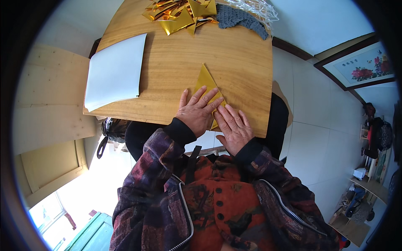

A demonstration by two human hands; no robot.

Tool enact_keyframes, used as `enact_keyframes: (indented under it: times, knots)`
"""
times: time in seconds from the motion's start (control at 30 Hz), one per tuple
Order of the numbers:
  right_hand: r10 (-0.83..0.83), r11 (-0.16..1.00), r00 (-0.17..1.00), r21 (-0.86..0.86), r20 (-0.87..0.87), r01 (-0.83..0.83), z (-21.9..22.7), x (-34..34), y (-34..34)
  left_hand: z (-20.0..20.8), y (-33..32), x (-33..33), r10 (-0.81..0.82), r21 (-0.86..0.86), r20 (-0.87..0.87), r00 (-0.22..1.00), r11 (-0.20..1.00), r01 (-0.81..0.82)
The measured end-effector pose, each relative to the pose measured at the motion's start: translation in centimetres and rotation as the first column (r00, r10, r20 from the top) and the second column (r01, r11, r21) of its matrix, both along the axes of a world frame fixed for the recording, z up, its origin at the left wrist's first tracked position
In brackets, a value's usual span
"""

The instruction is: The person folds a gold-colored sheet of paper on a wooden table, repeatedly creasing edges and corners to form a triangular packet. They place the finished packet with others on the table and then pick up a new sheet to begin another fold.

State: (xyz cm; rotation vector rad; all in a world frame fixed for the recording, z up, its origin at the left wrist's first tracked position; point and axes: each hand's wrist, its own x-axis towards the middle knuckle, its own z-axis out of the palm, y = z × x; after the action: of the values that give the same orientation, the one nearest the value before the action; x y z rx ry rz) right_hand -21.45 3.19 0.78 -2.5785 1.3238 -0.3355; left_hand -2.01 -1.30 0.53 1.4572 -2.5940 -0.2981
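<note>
A sheet of gold foil paper (204, 78), folded into a long triangle, lies on the wooden table near its front edge, its sharp tip pointing away from me. My left hand (197, 109) rests flat across its middle with fingers stretched out. Beside it, my right hand (235, 129) lies with straight fingers along the right and lower edge of the paper. The fingers of both hands nearly meet and cover much of the paper's lower half. Neither hand is wrapped around anything.
A stack of white sheets (116, 71) lies at the table's left. Folded gold foil pieces (178, 21), a grey knitted cloth (240, 20) and clear plastic strips (261, 9) are at the far edge. A black bag (113, 127) sits below the left side. A framed flower picture (362, 69) stands right.
</note>
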Motion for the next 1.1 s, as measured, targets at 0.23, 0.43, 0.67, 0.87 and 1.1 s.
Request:
enact_keyframes:
  times: [0.23,0.43,0.67,0.87,1.1]
  knots:
    - [0.003,1.000,1.000,-0.011,-0.011,-0.003,-0.2,0.1,0.2,-0.1,0.1,-0.1,0.017,-0.010,-0.015,1.000,1.000,-0.017]
    - [-0.002,0.999,0.999,-0.048,-0.050,-0.001,-0.6,0.4,0.3,0.6,-0.1,0.0,-0.007,0.058,0.045,0.999,0.998,0.004]
    - [-0.015,1.000,0.998,0.026,-0.056,0.017,-0.5,1.0,1.0,1.0,-0.7,0.3,-0.032,0.130,0.044,0.999,0.991,0.026]
    - [0.180,0.982,0.972,0.090,-0.150,-0.168,-0.4,2.0,3.1,1.0,-1.0,0.2,-0.032,0.132,0.117,0.993,0.991,0.016]
    - [0.021,1.000,0.997,-0.011,0.073,-0.020,-0.6,0.1,2.9,1.5,-0.8,0.0,-0.026,0.187,0.102,0.994,0.982,0.007]
